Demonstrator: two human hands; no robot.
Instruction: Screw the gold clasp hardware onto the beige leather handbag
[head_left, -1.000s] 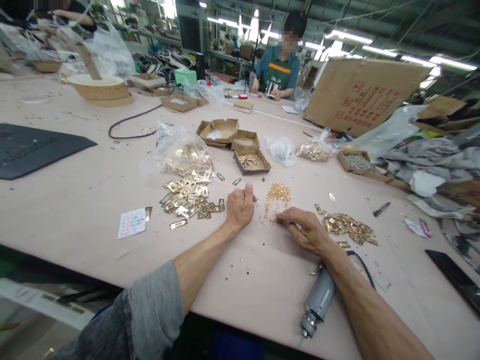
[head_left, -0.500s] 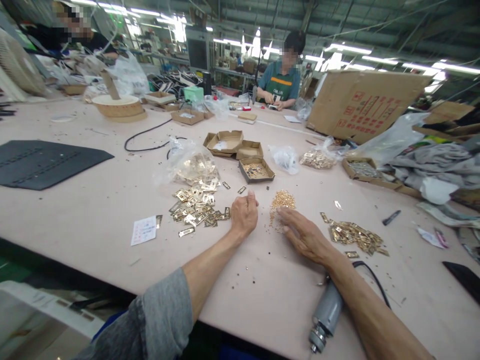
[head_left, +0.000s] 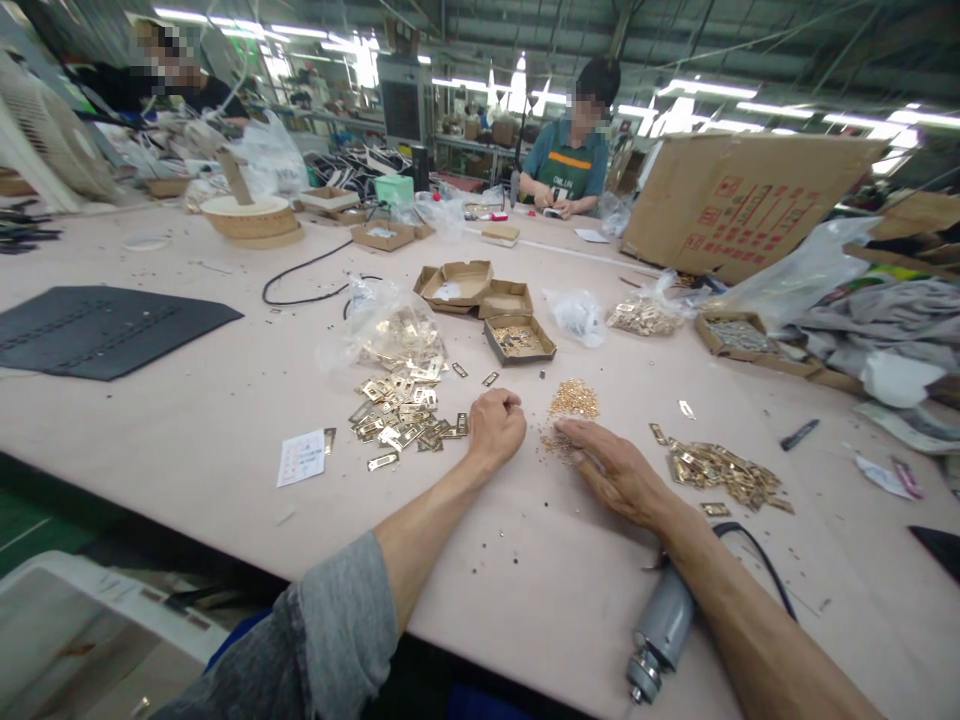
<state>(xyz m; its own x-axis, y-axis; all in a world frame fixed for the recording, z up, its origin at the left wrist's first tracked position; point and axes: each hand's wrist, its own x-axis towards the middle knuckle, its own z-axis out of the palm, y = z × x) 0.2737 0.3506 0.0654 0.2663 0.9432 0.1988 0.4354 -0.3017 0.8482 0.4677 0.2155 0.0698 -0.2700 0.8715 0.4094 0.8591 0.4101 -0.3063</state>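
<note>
My left hand is curled closed on the table, beside the heap of gold metal plates. Whatever it may hold is hidden by the fingers. With its fingers stretched out, my right hand rests low over loose tiny pieces at the near edge of a small pile of tiny gold pieces. A grey powered screwdriver lies under my right forearm, its cord looping to the right. Farther right is another heap of gold plates.
A cardboard tray with small parts stands beyond my hands, near a plastic bag of plates. A paper label and a black panel lie left. A large carton stands back right. A co-worker sits across the table.
My left hand has rolled over slightly, its raised thumb now lowered. My right hand stays beside the tiny gold pieces. The whole view has shifted a little.
</note>
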